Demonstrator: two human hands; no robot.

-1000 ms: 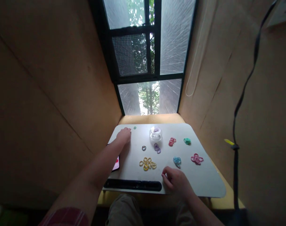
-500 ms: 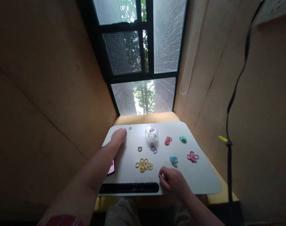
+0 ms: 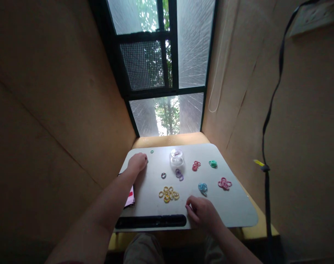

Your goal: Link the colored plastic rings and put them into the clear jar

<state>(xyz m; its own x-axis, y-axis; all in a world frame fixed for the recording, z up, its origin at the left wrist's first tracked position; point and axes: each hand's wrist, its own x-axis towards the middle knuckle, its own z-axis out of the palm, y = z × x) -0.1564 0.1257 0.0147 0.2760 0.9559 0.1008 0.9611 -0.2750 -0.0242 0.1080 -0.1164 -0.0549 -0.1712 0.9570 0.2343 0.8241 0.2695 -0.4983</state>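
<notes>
My left hand [image 3: 138, 162] is closed at the far left of the white table [image 3: 145, 209]; a small dark spot shows at its fingertips, too small to name. Behind it lies a single green hair tie [image 3: 151, 151]. My right hand [image 3: 202, 211] rests with curled fingers at the front edge, nothing visible in it. Nearest to it are blue hair ties [image 3: 202, 188] and a pile of yellow ones [image 3: 168, 194]. A clear round jar [image 3: 177, 158] stands at the back middle, with purple hair ties [image 3: 179, 174] before it and a dark multicoloured one [image 3: 163, 175] to the left.
Red hair ties [image 3: 195, 165], green ones [image 3: 213, 164] and pink ones [image 3: 224, 183] lie on the right side. A phone [image 3: 130, 198] sits partly under my left forearm. A black slot [image 3: 151, 221] runs along the front edge. Walls flank the table; a black cord [image 3: 266, 198] hangs at right.
My left hand has turned slightly at the same spot, and a dark speck now shows at its fingertips. The phone's screen picture differs. The right hand and the hair ties stay put.
</notes>
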